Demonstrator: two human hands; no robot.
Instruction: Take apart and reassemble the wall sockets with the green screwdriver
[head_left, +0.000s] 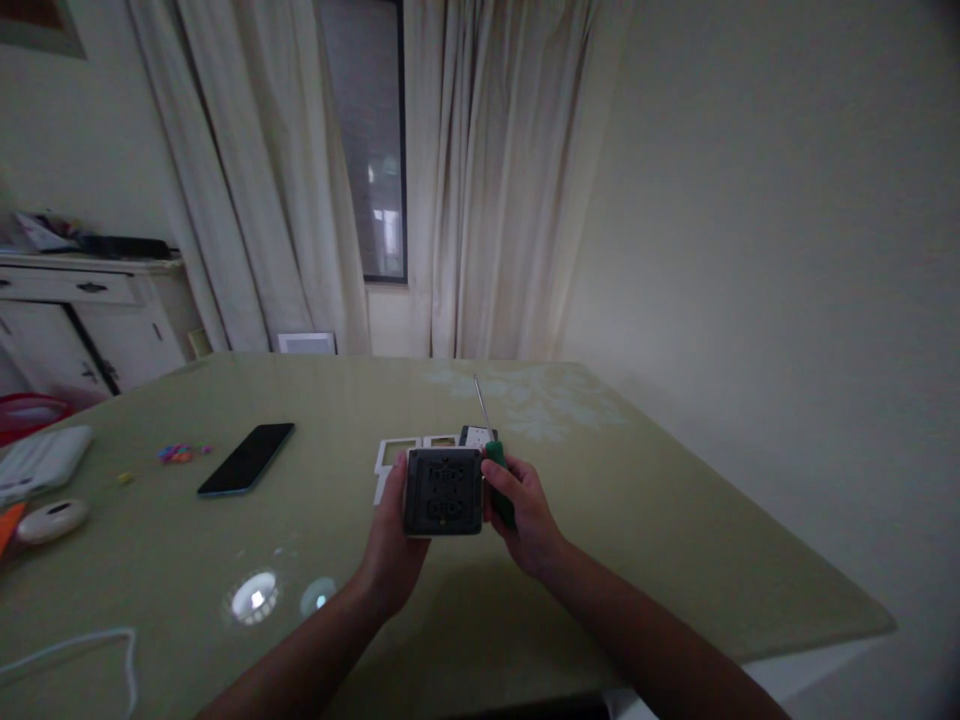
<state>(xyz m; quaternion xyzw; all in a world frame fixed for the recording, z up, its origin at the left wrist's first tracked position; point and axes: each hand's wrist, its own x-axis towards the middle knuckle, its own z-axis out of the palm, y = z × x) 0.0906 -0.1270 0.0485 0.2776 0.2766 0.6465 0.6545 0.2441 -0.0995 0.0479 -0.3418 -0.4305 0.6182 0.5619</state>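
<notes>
Both hands hold a dark grey square socket module (443, 490) above the green table (637, 520), its back side facing me. My left hand (391, 535) grips its left edge with fingers wrapped behind. My right hand (523, 510) touches the module's right edge and is also closed around a green-handled screwdriver (495, 465), whose thin metal shaft points up and away. Behind the module lie a white frame plate (396, 452) and a small white and dark socket part (475, 435) on the table.
A black phone (247, 458) lies at the left of the table, with small coloured bits (176, 453) beside it. White items (45, 490) and a white cable (90, 645) sit at the left edge. Curtains, a window and a white cabinet (90, 320) stand behind.
</notes>
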